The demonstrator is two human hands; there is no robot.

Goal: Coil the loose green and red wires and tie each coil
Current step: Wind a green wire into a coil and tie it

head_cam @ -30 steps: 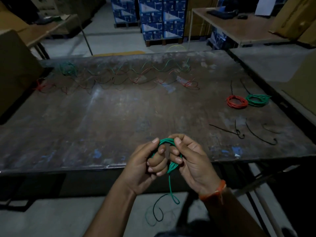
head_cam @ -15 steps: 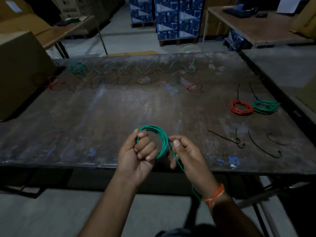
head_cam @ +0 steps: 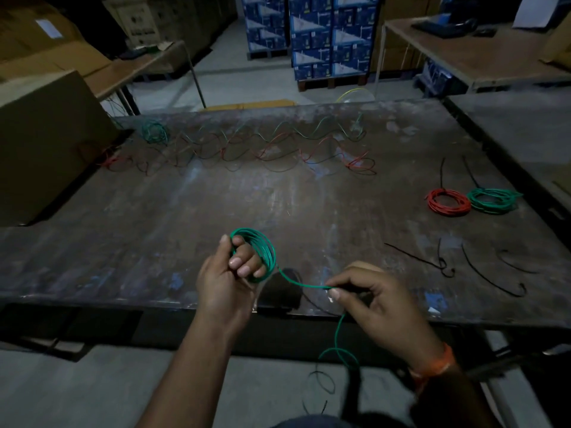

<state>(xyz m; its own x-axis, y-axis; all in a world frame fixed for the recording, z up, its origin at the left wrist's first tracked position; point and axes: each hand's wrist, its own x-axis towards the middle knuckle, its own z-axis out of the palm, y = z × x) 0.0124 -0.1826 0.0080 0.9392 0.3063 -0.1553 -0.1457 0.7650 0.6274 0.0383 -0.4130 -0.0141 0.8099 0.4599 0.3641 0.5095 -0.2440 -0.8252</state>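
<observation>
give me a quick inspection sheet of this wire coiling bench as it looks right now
surface: worn dark table, scuffed, paint flecks.
job's things: green coil in left hand, its tail running to right hand; finished red coil and finished green coil side by side at right; loose wires tangled along far edge.
clutter: black ties lying near right.
grippers: left hand grips coil; right hand pinches tail.
cables: green tail hangs below table edge.
surroundings: cardboard box at left, stacked blue cartons behind.
</observation>
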